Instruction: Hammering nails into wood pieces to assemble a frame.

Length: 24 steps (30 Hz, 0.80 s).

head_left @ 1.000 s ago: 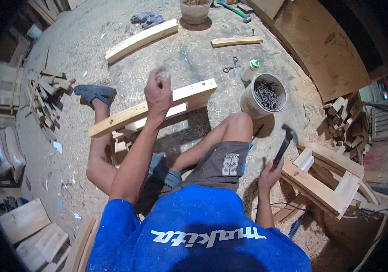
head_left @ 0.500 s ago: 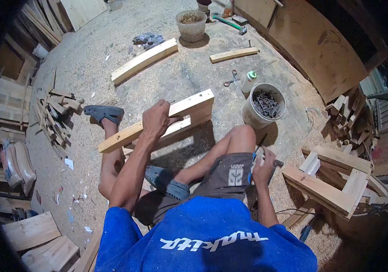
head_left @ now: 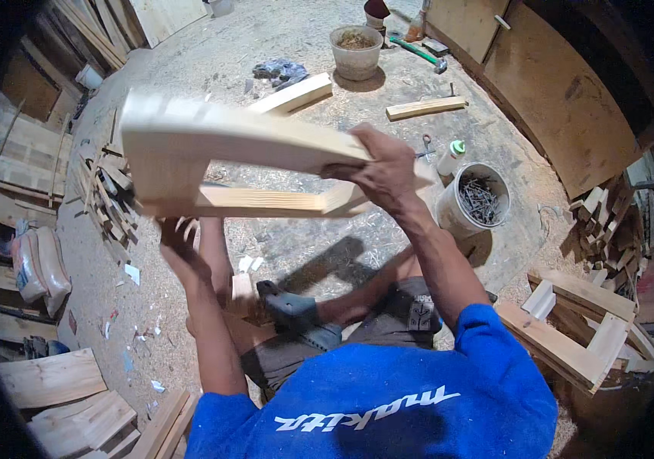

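A pale wooden frame (head_left: 266, 141), made of long rails joined by short end blocks, is lifted and tilted above my legs, its left end smeared by motion. My right hand (head_left: 384, 168) grips the upper rail near the frame's right end, fingers wrapped over the wood. Under the left end block, my left hand (head_left: 180, 233) holds the frame from below; its fingers are partly hidden by the wood. Beyond the right hand stands a white bucket of nails (head_left: 480, 200), with a green-capped bottle (head_left: 451, 157) beside it.
A similar wooden frame (head_left: 548, 340) lies at the right, below a pile of offcuts (head_left: 602, 229). Farther off are a loose beam (head_left: 304, 93), a shorter piece (head_left: 426, 108), a tub (head_left: 356, 57) and a green-handled hammer (head_left: 418, 52). Stacked boards (head_left: 55, 382) lie at lower left.
My right hand has left my thigh and taken hold of the frame's right end. My left hand has shifted from the top rail to below the left end. The frame has risen and turned.
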Each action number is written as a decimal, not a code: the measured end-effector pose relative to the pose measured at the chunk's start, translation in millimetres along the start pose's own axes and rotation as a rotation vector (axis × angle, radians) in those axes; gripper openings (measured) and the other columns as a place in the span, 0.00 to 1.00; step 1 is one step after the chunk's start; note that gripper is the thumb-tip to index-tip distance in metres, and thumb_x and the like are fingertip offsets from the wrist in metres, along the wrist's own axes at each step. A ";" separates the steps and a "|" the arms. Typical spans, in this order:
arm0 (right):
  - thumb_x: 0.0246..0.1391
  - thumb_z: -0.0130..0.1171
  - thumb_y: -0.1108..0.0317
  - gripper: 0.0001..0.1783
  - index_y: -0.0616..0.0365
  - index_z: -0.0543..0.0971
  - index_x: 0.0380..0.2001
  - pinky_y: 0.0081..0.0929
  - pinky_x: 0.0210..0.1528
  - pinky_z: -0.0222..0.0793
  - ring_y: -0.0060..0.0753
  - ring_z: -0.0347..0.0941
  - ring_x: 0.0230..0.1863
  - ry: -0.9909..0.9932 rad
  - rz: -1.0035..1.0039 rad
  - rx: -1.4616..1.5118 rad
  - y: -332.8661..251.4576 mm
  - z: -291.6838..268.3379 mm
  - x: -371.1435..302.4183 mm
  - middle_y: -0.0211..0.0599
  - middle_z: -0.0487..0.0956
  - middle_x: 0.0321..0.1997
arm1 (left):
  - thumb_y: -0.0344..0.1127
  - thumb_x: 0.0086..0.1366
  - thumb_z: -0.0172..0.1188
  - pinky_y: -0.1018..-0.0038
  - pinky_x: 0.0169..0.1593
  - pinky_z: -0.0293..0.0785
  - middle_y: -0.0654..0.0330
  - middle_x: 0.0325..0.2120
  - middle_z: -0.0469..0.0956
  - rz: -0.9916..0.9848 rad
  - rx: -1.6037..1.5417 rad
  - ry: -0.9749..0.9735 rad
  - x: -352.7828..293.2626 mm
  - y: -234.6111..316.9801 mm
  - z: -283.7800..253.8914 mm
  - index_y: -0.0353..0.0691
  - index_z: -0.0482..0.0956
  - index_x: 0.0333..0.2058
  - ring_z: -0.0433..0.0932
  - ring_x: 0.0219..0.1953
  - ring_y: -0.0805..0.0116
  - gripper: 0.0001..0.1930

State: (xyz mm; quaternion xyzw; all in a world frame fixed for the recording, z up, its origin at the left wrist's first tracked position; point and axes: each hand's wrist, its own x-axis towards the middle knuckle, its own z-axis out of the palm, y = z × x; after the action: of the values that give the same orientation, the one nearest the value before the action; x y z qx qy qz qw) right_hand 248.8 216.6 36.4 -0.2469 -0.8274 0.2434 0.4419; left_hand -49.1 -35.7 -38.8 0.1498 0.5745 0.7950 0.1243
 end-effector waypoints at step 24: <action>0.59 0.71 0.65 0.25 0.71 0.76 0.53 0.54 0.61 0.71 0.65 0.74 0.59 -0.095 1.264 -0.803 98.8 -167.2 -440.3 0.68 0.76 0.56 | 0.31 0.70 0.65 0.53 0.41 0.75 0.47 0.32 0.82 0.561 0.705 -0.597 -34.3 -81.1 169.5 0.34 0.82 0.36 0.81 0.35 0.45 0.06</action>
State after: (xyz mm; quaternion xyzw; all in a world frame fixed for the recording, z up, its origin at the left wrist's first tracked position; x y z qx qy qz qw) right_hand 625.0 47.9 -211.9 -0.8067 -0.5711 0.1405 0.0577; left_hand 49.2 125.2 -69.2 0.5496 0.6841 0.4794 0.0073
